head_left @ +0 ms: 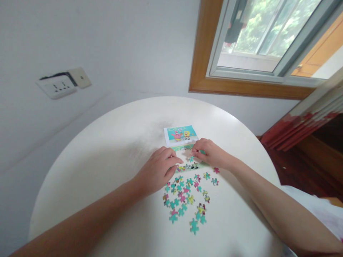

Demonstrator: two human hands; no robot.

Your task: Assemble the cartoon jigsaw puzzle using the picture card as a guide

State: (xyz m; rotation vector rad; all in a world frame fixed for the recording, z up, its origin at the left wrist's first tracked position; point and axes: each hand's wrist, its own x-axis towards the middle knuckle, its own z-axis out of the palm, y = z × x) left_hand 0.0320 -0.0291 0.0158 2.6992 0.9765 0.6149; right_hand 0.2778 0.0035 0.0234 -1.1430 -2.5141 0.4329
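Note:
A partly assembled jigsaw puzzle lies on the round white table, its lower strip showing yellow and white figures. My left hand rests at its left edge, thumb and fingers apart, holding nothing I can see. Over the right part of the puzzle, my right hand has its fingertips pinched together on a small puzzle piece, partly hidden by the fingers. Just beyond stands out a printed picture card with a pink and a yellow cartoon figure on teal. Several loose puzzle pieces in teal, pink and yellow lie nearer me.
The white table meets a pale wall with a socket at the left. A wood-framed window is at the back right. A red and white curtain hangs beside it.

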